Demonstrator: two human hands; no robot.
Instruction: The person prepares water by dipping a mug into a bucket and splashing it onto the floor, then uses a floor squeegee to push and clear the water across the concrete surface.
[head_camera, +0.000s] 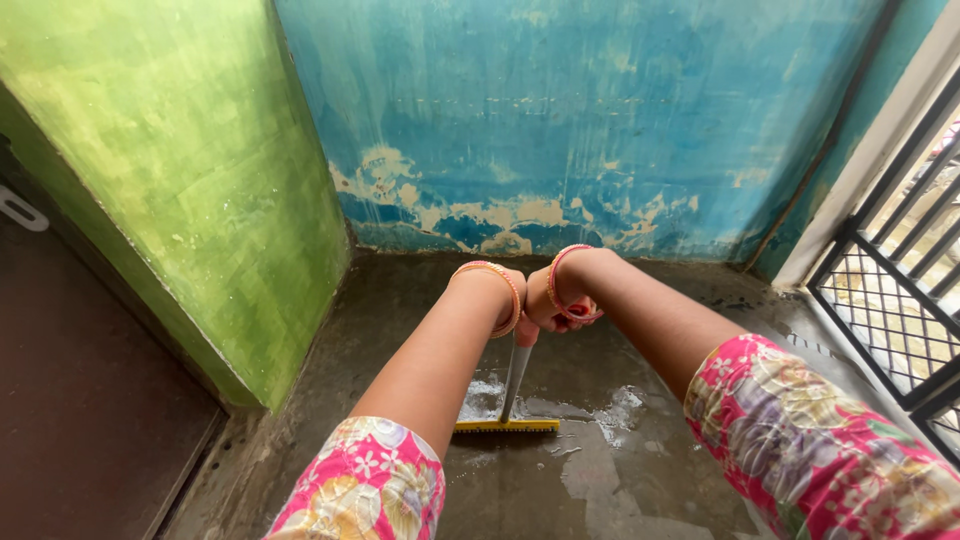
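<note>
Both hands, left hand (508, 300) and right hand (556, 304), fingers clamped on the brush (506, 424) handle, should press evenly across the wet floor (640, 470).

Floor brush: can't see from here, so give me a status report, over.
Left hand and right hand both gripping the handle top. Yellow floor brush head down on the wet concrete floor, foam around it. Nothing in the way.

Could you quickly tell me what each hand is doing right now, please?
Left hand: closed around the top of the brush handle.
Right hand: closed on the same handle top, beside the left.
</note>
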